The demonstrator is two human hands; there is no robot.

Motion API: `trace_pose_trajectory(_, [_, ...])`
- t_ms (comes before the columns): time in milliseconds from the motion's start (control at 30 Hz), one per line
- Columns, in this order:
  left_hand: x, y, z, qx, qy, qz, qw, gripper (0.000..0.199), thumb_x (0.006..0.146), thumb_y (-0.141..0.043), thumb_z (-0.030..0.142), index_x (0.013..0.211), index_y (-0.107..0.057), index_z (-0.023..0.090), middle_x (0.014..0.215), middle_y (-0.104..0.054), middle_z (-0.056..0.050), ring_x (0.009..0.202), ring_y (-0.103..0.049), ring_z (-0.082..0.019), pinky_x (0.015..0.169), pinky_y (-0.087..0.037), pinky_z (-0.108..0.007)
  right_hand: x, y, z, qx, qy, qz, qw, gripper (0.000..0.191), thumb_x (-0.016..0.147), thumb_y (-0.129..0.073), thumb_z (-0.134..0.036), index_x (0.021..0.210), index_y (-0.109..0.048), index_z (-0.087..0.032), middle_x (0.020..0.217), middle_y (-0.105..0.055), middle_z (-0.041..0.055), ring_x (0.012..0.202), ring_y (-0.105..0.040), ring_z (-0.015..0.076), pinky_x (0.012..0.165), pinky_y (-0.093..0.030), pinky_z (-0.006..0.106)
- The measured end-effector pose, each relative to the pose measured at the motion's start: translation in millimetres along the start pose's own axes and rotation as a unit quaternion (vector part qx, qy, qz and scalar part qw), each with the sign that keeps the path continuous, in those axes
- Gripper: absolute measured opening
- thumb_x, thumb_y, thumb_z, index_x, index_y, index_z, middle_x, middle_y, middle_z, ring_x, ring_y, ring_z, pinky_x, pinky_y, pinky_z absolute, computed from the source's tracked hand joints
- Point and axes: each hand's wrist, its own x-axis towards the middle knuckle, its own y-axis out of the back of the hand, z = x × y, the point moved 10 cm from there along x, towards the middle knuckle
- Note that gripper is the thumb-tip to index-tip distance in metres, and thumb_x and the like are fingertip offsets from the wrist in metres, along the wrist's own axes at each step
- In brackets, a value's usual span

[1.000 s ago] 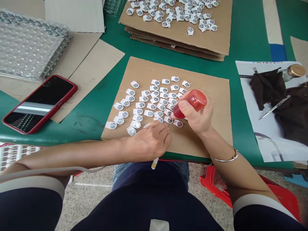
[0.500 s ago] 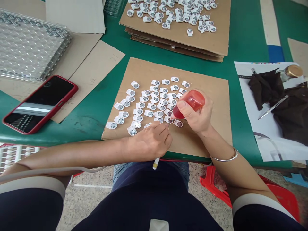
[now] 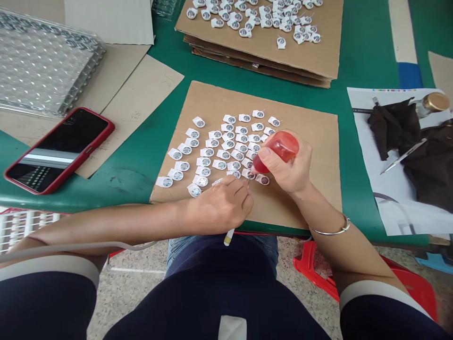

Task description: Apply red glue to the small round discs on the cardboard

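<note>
My right hand (image 3: pixel 299 167) is wrapped round a small squeeze bottle (image 3: pixel 285 144) of red liquid. The bottle tilts down and left, its nozzle end close to the small white tabbed parts with round silver discs (image 3: pixel 219 164). My left hand (image 3: pixel 224 203) lies closed at the near edge of the cardboard sheet (image 3: pixel 300 127) that bears these parts. A slim white stick with a yellow band (image 3: pixel 229 236) sticks out below that hand; a thin tip shows by its fingers, at a disc under the nozzle. My fingers hide the rest of the stick and some parts.
Behind lies a stack of cardboard (image 3: pixel 311 61) with many more parts. A red-cased phone (image 3: pixel 58 151) and clear plastic trays (image 3: pixel 46 66) are at left. On the right, white paper (image 3: pixel 368 151) carries dark cloth (image 3: pixel 432 170), a metal pen-like tool (image 3: pixel 403 156) and a gold-capped jar (image 3: pixel 435 101).
The view has shifted slightly. Both hands stay almost in place over the same parts, with the bottle still tilted and the stick still held.
</note>
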Motion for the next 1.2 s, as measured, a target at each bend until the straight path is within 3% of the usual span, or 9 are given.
trace_pose_trajectory(267, [-2.7,-5.0,0.3,0.014,0.007,-0.004,1.000,0.014,0.086,-0.044,0.007,0.080,-0.056,0.008,0.084,-0.064,-0.017,0.084,-0.059,-0.025,0.068,-0.049,-0.037,1.2,1.9,-1.9,-0.009,0.007,0.010,1.000,0.022,0.075,-0.067,-0.042,0.075,-0.058,-0.022,0.068,-0.056,0.0023,0.065,-0.055,0.0149,0.057,-0.049,0.031])
trace_pose_trajectory(1200, [-2.7,-5.1,-1.5,-0.007,0.015,-0.012,1.000,0.012,0.085,-0.045,0.007,0.079,-0.056,0.007,0.085,-0.063,-0.018,0.088,-0.059,-0.026,0.068,-0.050,-0.037,3.3,5.0,-0.1,-0.054,0.047,0.036,0.997,0.032,0.077,-0.063,-0.049,0.076,-0.057,-0.018,0.065,-0.052,0.0008,0.065,-0.056,0.0129,0.057,-0.050,0.027])
